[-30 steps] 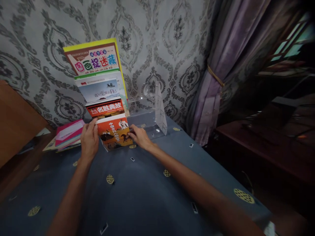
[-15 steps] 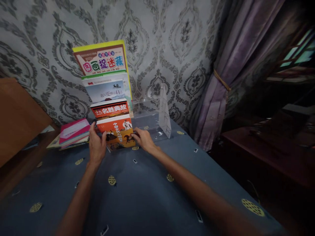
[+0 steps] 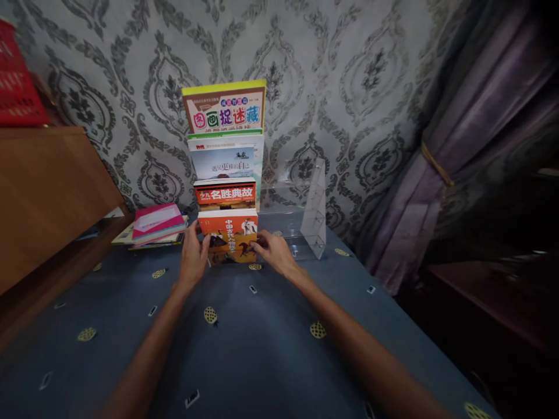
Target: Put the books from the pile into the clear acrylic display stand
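Note:
An orange book [image 3: 230, 238] with a horse and white figures on its cover stands upright at the front of a clear tiered book rack [image 3: 279, 218]. My left hand [image 3: 195, 253] grips its left edge, thumb on the front and fingers partly hidden behind. At the right edge, my right hand [image 3: 275, 250] pinches the same book. Stepped up behind it are a red-titled book [image 3: 225, 195], a book with a blue sky cover [image 3: 225, 164] and a tall yellow-edged picture book [image 3: 222, 110]. The rack's right side panel [image 3: 315, 212] shows beyond my right hand.
A pile of books with a pink one [image 3: 158, 221] on top lies left of the rack. A wooden box or cabinet [image 3: 52, 192] and a red item [image 3: 20, 81] are farther left. Blue patterned cloth [image 3: 262, 349] covers the table; a purple curtain [image 3: 419, 215] hangs at right.
The view has turned left, so everything sits farther right and the red item has come into sight. Both hands keep their hold on the orange book, which stays at the front of the rack.

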